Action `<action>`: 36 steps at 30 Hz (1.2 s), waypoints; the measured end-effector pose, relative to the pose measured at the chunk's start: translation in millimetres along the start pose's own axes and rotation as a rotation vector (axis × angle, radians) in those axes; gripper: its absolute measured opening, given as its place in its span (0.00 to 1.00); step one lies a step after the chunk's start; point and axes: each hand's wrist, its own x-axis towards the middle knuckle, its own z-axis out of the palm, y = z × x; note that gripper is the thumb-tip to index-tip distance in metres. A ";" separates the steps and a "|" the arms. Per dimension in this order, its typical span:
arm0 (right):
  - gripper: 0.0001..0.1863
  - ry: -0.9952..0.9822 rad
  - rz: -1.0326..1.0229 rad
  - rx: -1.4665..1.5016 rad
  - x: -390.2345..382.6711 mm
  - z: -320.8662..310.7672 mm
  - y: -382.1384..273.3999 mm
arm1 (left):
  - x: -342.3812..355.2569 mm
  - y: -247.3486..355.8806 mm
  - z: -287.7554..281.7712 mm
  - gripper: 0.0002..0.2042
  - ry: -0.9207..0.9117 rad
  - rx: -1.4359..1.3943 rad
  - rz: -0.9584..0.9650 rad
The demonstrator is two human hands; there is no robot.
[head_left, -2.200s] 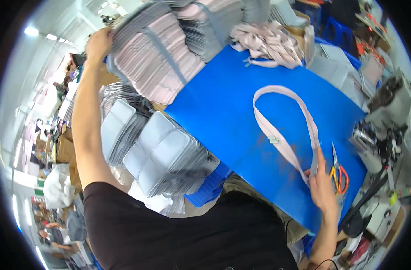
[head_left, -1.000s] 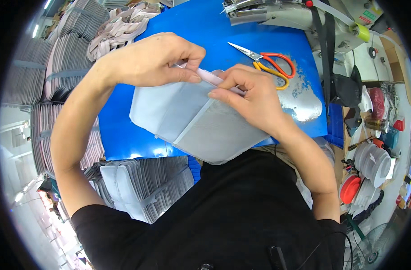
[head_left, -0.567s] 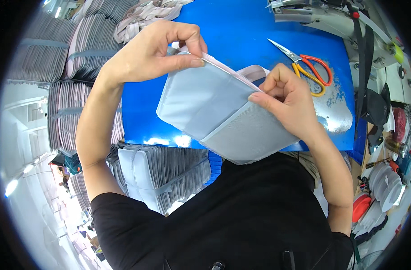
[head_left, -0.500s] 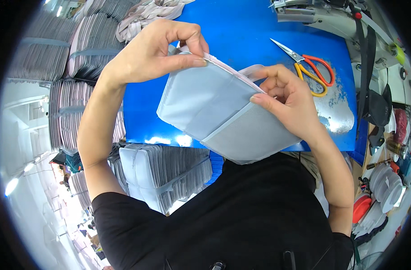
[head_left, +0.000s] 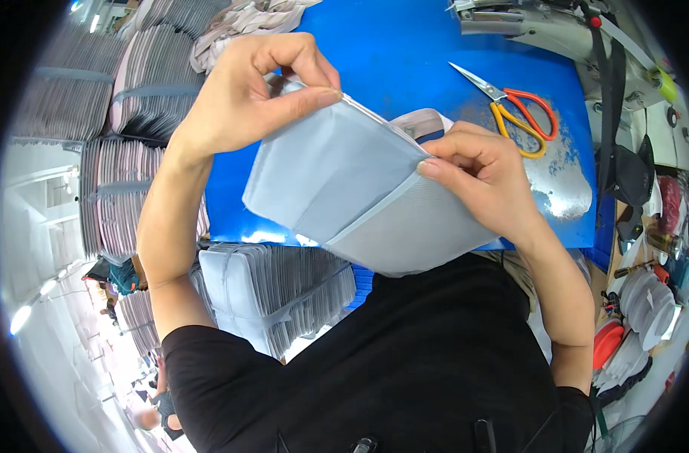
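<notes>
My left hand [head_left: 246,102] is closed, thumb and fingers pinching the upper left end of a light grey fabric panel [head_left: 322,170]. The top edge of the panel is stretched toward my right hand [head_left: 491,181], which pinches it further along. A grey mesh pocket [head_left: 416,226] covers the panel's lower right part. Behind the edge, near my right fingers, a pale strip [head_left: 420,121] curves up in a loop. The panel hangs tilted above the front of the blue table [head_left: 359,45], and its lower corner reaches my black shirt.
Scissors [head_left: 499,94] with red and yellow handles lie right of my hands. Part of a sewing machine [head_left: 529,23] stands at the far right. Strapped stacks of grey panels [head_left: 159,83] rise at the left, another stack [head_left: 284,287] below the table edge. Crumpled pale fabric [head_left: 242,30] lies behind.
Both hands and the panel have shifted slightly left, and the panel has turned a little. The pale loop behind its edge shows more. A person has come into view at the lower left.
</notes>
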 end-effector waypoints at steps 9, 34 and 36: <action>0.12 0.057 0.232 0.239 31.7 -28.7 -8.3 | 84.3 -47.4 -7.5 0.07 -0.006 -0.075 0.022; 0.18 0.355 0.248 0.288 100.9 -70.8 -0.3 | 194.9 -115.9 -2.4 0.08 0.109 -0.098 0.094; 0.18 0.413 0.255 0.296 104.1 -69.1 -3.4 | 206.8 -116.0 -4.6 0.09 0.132 -0.068 0.085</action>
